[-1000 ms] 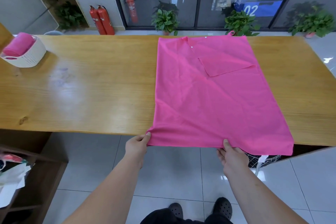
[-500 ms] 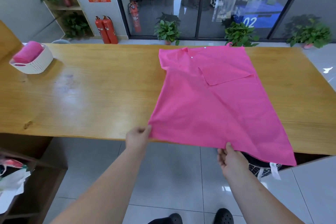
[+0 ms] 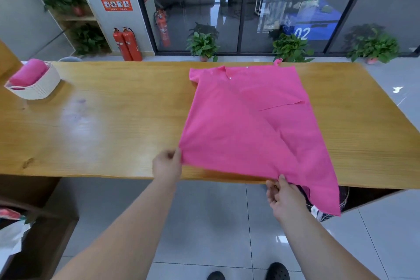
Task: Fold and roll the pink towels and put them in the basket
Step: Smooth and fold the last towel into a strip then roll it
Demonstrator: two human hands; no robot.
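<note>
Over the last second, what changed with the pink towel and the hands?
The left hand carried the pink towel's near-left corner forward, from the table edge to over the table; the far-left corner bunched. The right hand kept pinching the near edge at the table's front. Unchanged: both grips, the near-right corner hanging off, the basket holding a rolled towel.

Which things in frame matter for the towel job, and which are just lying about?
Job:
pink towel, spread on the table
left hand and right hand, pinching its near edge
white basket, far left, holding a rolled pink towel

Lying about:
fire extinguishers
potted plants
wall sign
</note>
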